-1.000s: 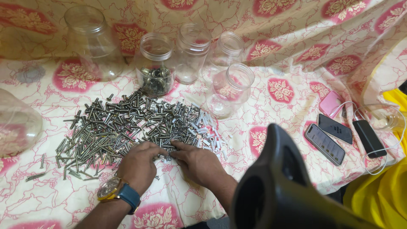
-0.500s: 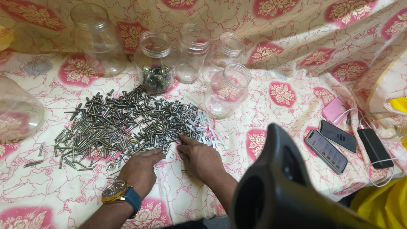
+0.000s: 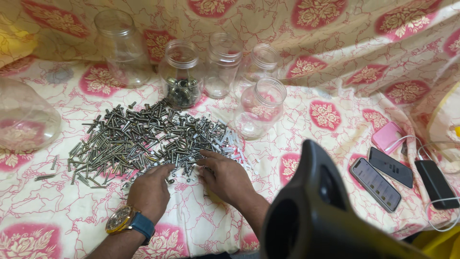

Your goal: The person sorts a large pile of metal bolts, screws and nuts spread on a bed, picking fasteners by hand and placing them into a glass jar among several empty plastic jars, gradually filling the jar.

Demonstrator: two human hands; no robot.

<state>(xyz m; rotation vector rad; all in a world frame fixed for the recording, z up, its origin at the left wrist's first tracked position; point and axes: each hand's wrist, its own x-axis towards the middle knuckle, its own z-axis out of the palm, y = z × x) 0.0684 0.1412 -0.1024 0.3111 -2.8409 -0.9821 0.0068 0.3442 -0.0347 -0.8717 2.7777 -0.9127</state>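
A wide heap of grey metal bolts and screws point(image 3: 143, 136) lies on a cream cloth with red flower medallions point(image 3: 335, 72). My left hand point(image 3: 151, 189), with a gold watch on a blue strap at the wrist, rests palm down at the heap's near edge, fingers among the screws. My right hand point(image 3: 225, 175) lies beside it, fingertips touching screws at the heap's right edge. Whether either hand pinches a piece is hidden. Behind the heap stands a clear jar holding small metal parts point(image 3: 181, 79).
Several empty clear jars: tall one point(image 3: 122, 48), two at the back point(image 3: 223, 64) point(image 3: 261, 64), one nearer point(image 3: 261, 108), a big one on its side point(image 3: 24, 115). A pink case point(image 3: 388, 136) and three phones point(image 3: 376, 182) lie right. A black object point(image 3: 316, 211) blocks the lower right.
Both hands have stayed at the heap's near edge, shifting slightly among the screws. The view has tilted a little; the heap and jars have not moved.
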